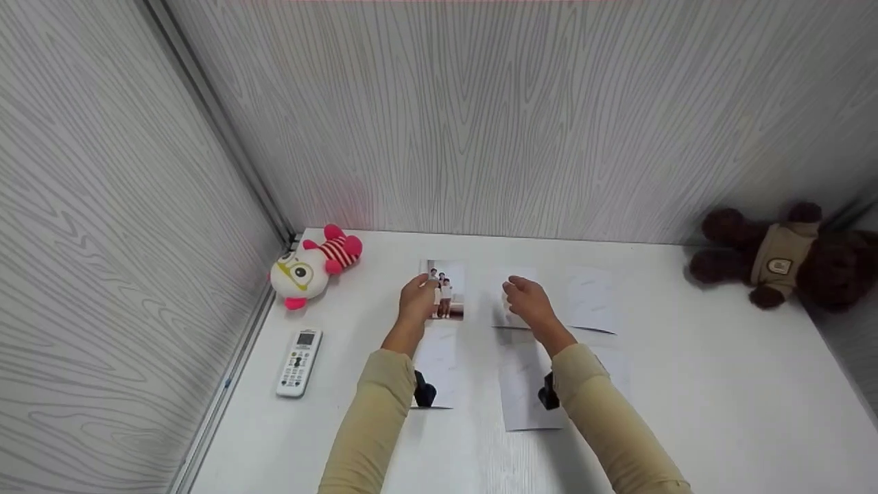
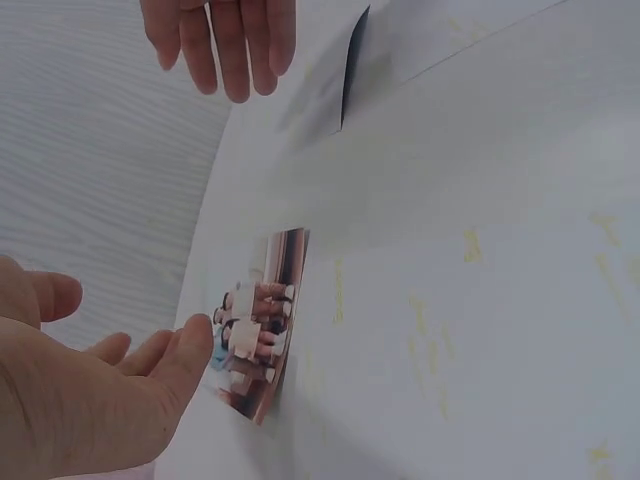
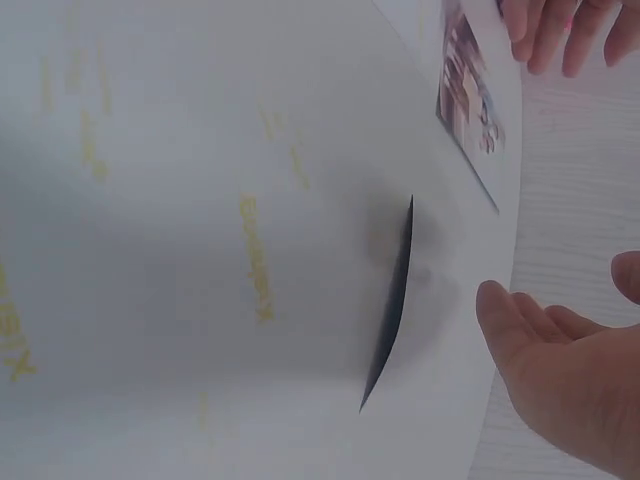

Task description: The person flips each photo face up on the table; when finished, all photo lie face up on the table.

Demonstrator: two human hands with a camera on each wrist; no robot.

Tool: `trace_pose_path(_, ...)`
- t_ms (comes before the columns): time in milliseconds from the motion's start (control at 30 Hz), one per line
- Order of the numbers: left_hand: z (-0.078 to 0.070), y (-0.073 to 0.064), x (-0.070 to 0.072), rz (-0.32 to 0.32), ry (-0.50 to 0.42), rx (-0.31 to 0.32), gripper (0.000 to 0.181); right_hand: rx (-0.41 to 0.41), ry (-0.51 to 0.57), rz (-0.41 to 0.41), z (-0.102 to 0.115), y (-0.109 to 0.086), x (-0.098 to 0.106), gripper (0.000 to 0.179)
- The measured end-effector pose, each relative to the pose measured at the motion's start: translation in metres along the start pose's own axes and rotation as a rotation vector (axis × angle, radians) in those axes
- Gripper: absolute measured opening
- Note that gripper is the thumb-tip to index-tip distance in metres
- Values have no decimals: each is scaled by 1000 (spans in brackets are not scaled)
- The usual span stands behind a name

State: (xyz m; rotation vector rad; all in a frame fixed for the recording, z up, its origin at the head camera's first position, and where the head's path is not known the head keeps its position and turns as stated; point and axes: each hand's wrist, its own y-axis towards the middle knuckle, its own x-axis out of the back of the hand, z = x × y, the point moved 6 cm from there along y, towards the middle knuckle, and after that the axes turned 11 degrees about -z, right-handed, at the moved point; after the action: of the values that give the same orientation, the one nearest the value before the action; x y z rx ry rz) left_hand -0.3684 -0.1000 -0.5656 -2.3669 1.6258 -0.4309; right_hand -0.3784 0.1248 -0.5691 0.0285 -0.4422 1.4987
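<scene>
Both hands held out over a white, smooth-topped table (image 1: 720, 391), toward its far edge. My left hand (image 1: 415, 302) is at the left side of a glossy rectangular colour photo print (image 1: 448, 296), picture up, showing a group in pale clothes; the print lies left of the table's middle, near the far edge. Left fingers loosely extended, thumb well apart, nothing gripped; whether a fingertip brushes the print I cannot tell. My right hand (image 1: 531, 303) is at a white-backed rectangular paper print (image 1: 513, 320), picture down, whose near edge bows up off the table. Right fingers likewise extended, thumb spread away, holding nothing. Four more white-backed sheets: one (image 1: 591, 302) farther toward the table's right edge, one (image 1: 439, 360) nearer the front edge under my left wrist, one (image 1: 525, 384) and a partly hidden one (image 1: 621, 363) by my right forearm. Step in hand, as I judge it: turning prints picture side up, with one showing its image and the right-hand one at issue. Next move would seem to call for the right fingertips to come in low, catch the bowed edge between thumb and finger, and avoid creasing it or skidding it into its neighbour.
</scene>
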Motion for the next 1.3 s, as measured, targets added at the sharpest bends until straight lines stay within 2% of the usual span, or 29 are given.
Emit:
trace_pose_path(167, -2, 0, -12, 16, -2, -20, 51, -18, 18, -18, -2, 6, 16, 57)
trace_pose_path(267, -4, -1, -18, 22, 27, -37, 52, -40, 28, -33, -6, 11, 26, 57)
trace_pose_path(400, -4, -3, -30, 35, 19, -20, 51, -78, 32, -59, -13, 13, 38, 57)
trace_pose_path(567, 3, -10, -53, 103, -31, 37, 51, -116, 35, -96, -24, 12, 49, 56)
trace_pose_path(700, 11, -14, -70, 134, 11, 36, 52, -137, 37, -102, -33, 10, 54, 57)
trace_pose_path(833, 18, -18, -82, 145, 53, 39, 54, -154, 45, -99, -42, 9, 59, 57)
trace_pose_path(967, 24, -24, -89, 177, 43, 77, 55, -184, 81, -108, -49, 9, 64, 58)
trace_pose_path(1300, 31, -28, -100, 244, -100, 198, 59, -292, 190, -79, -59, 11, 64, 60)
